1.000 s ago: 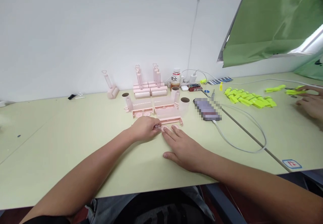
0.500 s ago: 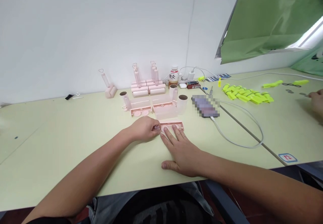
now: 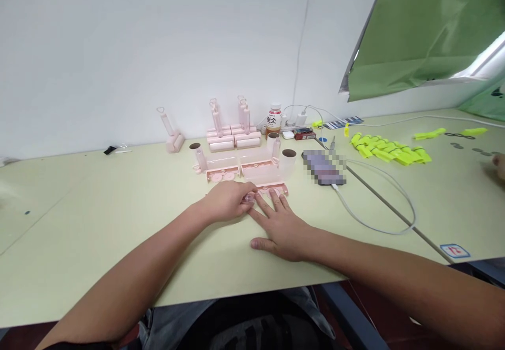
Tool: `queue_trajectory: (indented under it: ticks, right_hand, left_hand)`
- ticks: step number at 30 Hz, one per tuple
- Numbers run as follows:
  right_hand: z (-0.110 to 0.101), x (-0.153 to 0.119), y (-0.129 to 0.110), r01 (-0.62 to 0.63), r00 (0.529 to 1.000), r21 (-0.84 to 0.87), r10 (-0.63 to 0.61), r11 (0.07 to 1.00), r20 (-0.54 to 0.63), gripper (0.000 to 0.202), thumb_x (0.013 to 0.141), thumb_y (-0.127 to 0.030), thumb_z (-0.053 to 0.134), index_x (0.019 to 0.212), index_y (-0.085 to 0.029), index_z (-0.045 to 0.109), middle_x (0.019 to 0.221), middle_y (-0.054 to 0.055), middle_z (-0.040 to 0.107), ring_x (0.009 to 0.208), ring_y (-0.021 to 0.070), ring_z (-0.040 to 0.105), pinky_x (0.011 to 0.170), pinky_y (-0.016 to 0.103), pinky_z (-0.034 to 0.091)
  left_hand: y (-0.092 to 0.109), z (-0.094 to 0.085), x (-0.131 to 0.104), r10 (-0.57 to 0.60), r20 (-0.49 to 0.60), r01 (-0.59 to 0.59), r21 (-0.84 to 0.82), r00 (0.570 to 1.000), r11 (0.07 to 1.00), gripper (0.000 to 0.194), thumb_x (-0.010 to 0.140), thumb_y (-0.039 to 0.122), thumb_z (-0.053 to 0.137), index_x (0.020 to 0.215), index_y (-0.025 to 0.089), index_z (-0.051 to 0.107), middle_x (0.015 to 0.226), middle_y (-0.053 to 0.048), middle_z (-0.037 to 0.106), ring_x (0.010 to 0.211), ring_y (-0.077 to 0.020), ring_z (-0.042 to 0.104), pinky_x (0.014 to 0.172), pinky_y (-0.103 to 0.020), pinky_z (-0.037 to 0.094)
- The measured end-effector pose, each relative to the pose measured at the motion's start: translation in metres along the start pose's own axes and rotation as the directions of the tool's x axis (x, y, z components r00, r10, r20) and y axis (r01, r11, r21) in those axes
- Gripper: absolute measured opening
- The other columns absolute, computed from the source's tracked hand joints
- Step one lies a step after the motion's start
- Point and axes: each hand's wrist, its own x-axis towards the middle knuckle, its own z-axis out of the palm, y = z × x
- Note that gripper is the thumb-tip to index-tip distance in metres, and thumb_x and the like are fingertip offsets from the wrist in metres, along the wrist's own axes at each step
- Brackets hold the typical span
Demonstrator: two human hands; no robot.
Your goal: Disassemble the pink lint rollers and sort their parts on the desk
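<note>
My left hand [image 3: 226,201] is closed around a clear pinkish handle [image 3: 249,197], mostly covered by the fingers. It meets the left end of a pink plastic roller case half [image 3: 284,188] that lies on the table. My right hand [image 3: 282,229] is spread, its fingertips resting on that case half. Just beyond lie two more open pink case halves, one on the left [image 3: 223,175] and one on the right [image 3: 252,169]. Rolls with brown cardboard cores, a left one [image 3: 195,147] and a right one [image 3: 289,156], flank them.
Finished-looking pink lint rollers [image 3: 232,138] stand against the wall, with another [image 3: 174,140] apart on the left. A bottle [image 3: 273,121], a charging phone [image 3: 323,168], its white cable [image 3: 412,218] and neon yellow strips [image 3: 390,149] lie rightward. A co-worker's hand [image 3: 500,166] shows at the right edge.
My left fingers have shifted slightly right and over the handle, and my right hand has moved slightly up. The co-worker's hand has drawn back toward the right edge.
</note>
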Motion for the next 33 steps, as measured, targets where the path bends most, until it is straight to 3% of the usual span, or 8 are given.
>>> queue_trajectory:
  ticks: [8,12,15,18,21,24,28,33]
  right_hand:
    - [0.004,0.001,0.009,0.104,0.987,0.052,-0.097,0.993,-0.127,0.088,0.088,-0.065,0.047,0.156,-0.018,0.018,0.162,0.018,0.007,0.145,0.0468,-0.006,0.112,0.067,0.004]
    - [-0.006,-0.004,-0.004,0.298,0.920,0.308,-0.186,0.903,-0.346,0.079,0.087,-0.055,0.056,0.150,-0.017,0.027,0.154,0.020,0.032,0.143,0.0363,0.023,0.113,0.057,0.023]
    - [-0.020,0.000,-0.017,0.422,0.895,0.620,-0.193,0.662,-0.403,0.049,0.089,-0.054,0.055,0.123,-0.018,0.049,0.114,0.012,0.064,0.108,0.0248,0.059,0.091,0.039,0.048]
    - [-0.027,0.011,-0.021,0.444,0.890,0.716,-0.171,0.538,-0.423,0.038,0.094,-0.055,0.046,0.087,-0.019,0.054,0.073,0.001,0.060,0.068,0.0148,0.058,0.066,0.027,0.047]
    - [-0.024,0.021,-0.017,0.467,0.870,0.656,-0.174,0.593,-0.461,0.047,0.095,-0.059,0.037,0.078,-0.019,0.052,0.063,-0.001,0.054,0.058,0.0126,0.051,0.058,0.025,0.041]
    - [-0.019,0.023,-0.012,0.473,0.849,0.592,-0.160,0.652,-0.503,0.055,0.096,-0.064,0.028,0.075,-0.019,0.051,0.062,0.000,0.054,0.058,0.0132,0.051,0.058,0.025,0.039]
    - [-0.018,0.020,-0.009,0.498,0.808,0.436,-0.219,0.749,-0.547,0.063,0.093,-0.070,0.021,0.069,-0.019,0.049,0.063,0.002,0.054,0.057,0.0139,0.048,0.057,0.026,0.036]
    - [-0.026,0.013,-0.005,0.508,0.822,0.333,-0.331,0.794,-0.464,0.067,0.094,-0.068,0.017,0.078,-0.018,0.057,0.070,0.006,0.061,0.063,0.0170,0.054,0.061,0.028,0.039]
  left_hand:
    - [0.022,-0.027,-0.025,-0.021,-0.319,-0.113,-0.394,0.947,0.912,0.023,0.086,0.035,0.062,0.070,0.018,0.057,0.062,0.002,0.053,0.057,-0.0115,0.049,0.056,-0.025,0.036]
    - [0.037,-0.028,-0.031,-0.152,-0.452,-0.330,-0.806,0.879,0.491,0.034,0.090,0.047,0.056,0.071,0.019,0.051,0.064,0.001,0.055,0.055,-0.0119,0.053,0.056,-0.027,0.043]
    - [0.044,-0.027,-0.026,-0.276,-0.553,-0.490,-0.830,0.786,0.267,0.044,0.087,0.059,0.055,0.070,0.020,0.047,0.064,0.001,0.054,0.061,-0.0144,0.057,0.063,-0.030,0.048]
    - [0.038,-0.020,-0.020,-0.411,-0.561,-0.467,-0.827,0.719,0.312,0.048,0.082,0.067,0.055,0.072,0.020,0.050,0.067,0.000,0.055,0.064,-0.0144,0.055,0.064,-0.030,0.047]
    - [0.026,-0.007,-0.019,-0.481,-0.442,-0.268,-0.881,0.757,0.389,0.050,0.077,0.069,0.058,0.075,0.019,0.053,0.061,0.001,0.053,0.053,-0.0110,0.048,0.052,-0.025,0.040]
    - [0.019,0.007,-0.021,-0.477,-0.261,-0.096,-0.935,0.839,0.342,0.051,0.076,0.068,0.058,0.066,0.018,0.051,0.046,0.005,0.042,0.041,-0.0076,0.035,0.042,-0.022,0.026]
    - [0.024,0.015,-0.020,-0.459,-0.162,-0.061,-0.972,0.874,0.227,0.054,0.080,0.067,0.053,0.058,0.017,0.051,0.040,0.004,0.041,0.036,-0.0068,0.033,0.038,-0.022,0.021]
    - [0.027,0.008,-0.017,-0.419,-0.071,-0.035,-0.995,0.905,0.094,0.060,0.081,0.073,0.043,0.055,0.020,0.042,0.038,0.004,0.040,0.032,-0.0081,0.035,0.036,-0.022,0.025]
